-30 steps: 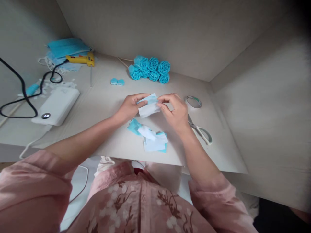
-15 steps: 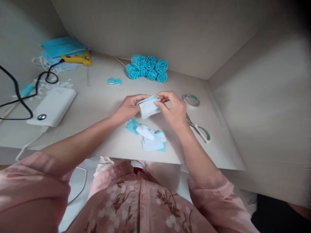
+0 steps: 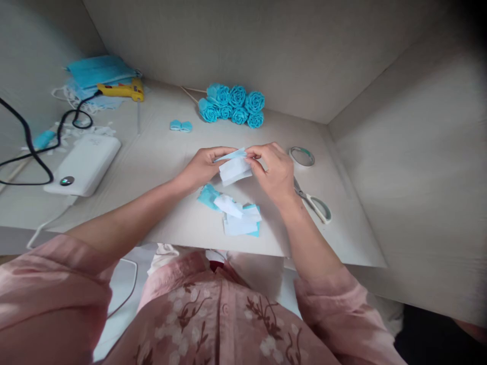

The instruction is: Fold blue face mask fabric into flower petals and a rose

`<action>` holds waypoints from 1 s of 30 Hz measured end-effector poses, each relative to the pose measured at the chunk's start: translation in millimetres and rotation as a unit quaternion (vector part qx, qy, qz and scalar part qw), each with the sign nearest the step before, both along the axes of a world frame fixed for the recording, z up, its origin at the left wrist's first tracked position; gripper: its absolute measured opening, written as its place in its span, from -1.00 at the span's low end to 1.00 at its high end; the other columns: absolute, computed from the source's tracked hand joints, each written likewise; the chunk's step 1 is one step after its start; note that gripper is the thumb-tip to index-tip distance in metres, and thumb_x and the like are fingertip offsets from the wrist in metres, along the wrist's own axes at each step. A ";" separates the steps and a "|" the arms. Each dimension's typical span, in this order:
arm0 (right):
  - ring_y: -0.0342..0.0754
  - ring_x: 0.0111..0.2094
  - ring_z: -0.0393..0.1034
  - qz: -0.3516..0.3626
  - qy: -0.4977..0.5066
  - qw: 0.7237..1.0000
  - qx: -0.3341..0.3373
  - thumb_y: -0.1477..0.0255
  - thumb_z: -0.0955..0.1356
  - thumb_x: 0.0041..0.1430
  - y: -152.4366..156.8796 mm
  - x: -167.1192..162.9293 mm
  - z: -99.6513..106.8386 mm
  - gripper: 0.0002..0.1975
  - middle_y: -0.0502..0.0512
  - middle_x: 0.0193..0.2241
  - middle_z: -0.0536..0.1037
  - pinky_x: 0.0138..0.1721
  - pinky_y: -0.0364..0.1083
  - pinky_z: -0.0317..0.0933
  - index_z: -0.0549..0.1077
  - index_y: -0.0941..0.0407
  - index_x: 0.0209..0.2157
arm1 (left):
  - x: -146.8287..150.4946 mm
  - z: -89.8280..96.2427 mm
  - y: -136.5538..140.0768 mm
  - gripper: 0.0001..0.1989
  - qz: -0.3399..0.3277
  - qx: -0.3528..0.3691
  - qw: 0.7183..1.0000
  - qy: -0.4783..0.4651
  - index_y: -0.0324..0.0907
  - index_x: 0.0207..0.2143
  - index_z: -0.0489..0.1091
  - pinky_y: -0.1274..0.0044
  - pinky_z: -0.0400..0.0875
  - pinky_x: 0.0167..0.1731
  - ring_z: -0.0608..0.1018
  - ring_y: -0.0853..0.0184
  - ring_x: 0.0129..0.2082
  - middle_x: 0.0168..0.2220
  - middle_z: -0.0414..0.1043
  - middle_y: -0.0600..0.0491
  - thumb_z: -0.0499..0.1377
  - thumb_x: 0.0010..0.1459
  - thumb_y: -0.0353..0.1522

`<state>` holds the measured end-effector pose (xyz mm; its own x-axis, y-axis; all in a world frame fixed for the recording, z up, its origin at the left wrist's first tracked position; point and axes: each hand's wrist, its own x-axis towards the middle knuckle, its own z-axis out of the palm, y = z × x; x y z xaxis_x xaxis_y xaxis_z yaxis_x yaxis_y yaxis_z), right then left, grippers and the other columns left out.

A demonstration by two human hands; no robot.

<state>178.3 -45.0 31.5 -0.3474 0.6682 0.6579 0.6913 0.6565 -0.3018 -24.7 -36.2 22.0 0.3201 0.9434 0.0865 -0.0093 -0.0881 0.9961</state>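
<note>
Between my two hands is a layered piece of blue and white mask fabric (image 3: 235,169), its white layers hanging toward me. My left hand (image 3: 207,166) pinches its left upper edge. With thumb and forefinger, my right hand (image 3: 271,165) grips the right upper corner, where the blue layer lifts apart from the white. Just below on the table lie loose cut pieces (image 3: 240,222) of the same blue and white fabric. Scissors (image 3: 315,204) rest beside my right wrist, their blade tips partly hidden. A roll of tape (image 3: 302,156) lies right of my right hand.
Blue fabric roses (image 3: 238,105) on sticks lie at the back, with a small blue bow-shaped piece (image 3: 181,125) nearby. At left are a yellow glue gun (image 3: 122,91), stacked blue masks (image 3: 101,71), a white power bank (image 3: 84,165), a black cable (image 3: 28,137) and white scraps. Walls enclose the table.
The blue layer's upper edge now stands a little higher and more separate from the white layers. Both hands keep their hold, and the view has shifted slightly.
</note>
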 end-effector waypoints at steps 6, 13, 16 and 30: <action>0.04 -0.21 0.45 -0.001 -0.013 1.000 0.006 0.39 0.33 0.32 0.2 0.1 0.5 -0.89 0.04 -0.29 0.62 -0.14 0.02 0.30 0.50 -0.01 -0.16 | -0.1 -3.1 -0.1 -0.63 -0.019 0.000 1.000 -0.019 -0.17 -0.08 0.61 0.49 0.42 -0.07 0.58 0.23 -0.07 -0.12 0.62 -0.02 0.31 0.12 -0.16; 0.04 -0.21 0.45 -0.003 -0.014 1.000 0.000 0.39 0.33 0.33 0.8 -0.7 -0.8 -0.88 0.04 -0.29 0.62 -0.12 0.04 0.31 0.51 -0.02 -0.16 | -0.7 -4.3 -0.9 -0.50 -0.028 -0.041 0.998 -0.045 -0.19 -0.08 0.60 0.49 0.43 -0.18 0.58 0.26 -0.19 -0.15 0.62 -0.04 0.28 0.12 0.00; 0.03 -0.21 0.45 0.003 -0.006 1.000 0.001 0.36 0.32 0.34 0.5 -1.7 -1.5 -0.88 0.05 -0.28 0.62 -0.12 0.04 0.31 0.51 -0.01 -0.17 | -0.2 -6.9 0.2 -0.50 -0.043 -0.045 0.997 -0.051 -0.20 -0.07 0.59 0.48 0.44 -0.16 0.59 0.25 -0.19 -0.14 0.62 -0.03 0.40 -0.01 -0.10; 0.00 -0.18 0.45 -0.006 0.098 0.995 -0.028 0.33 0.39 0.27 0.1 -5.3 -2.9 -0.90 0.06 -0.27 0.61 -0.08 0.02 0.30 0.51 0.05 -0.24 | -0.9 -7.0 3.6 -0.51 -0.019 -0.035 0.997 -0.069 -0.26 -0.05 0.56 0.50 0.46 -0.22 0.60 0.27 -0.26 -0.21 0.63 -0.05 0.39 0.00 -0.17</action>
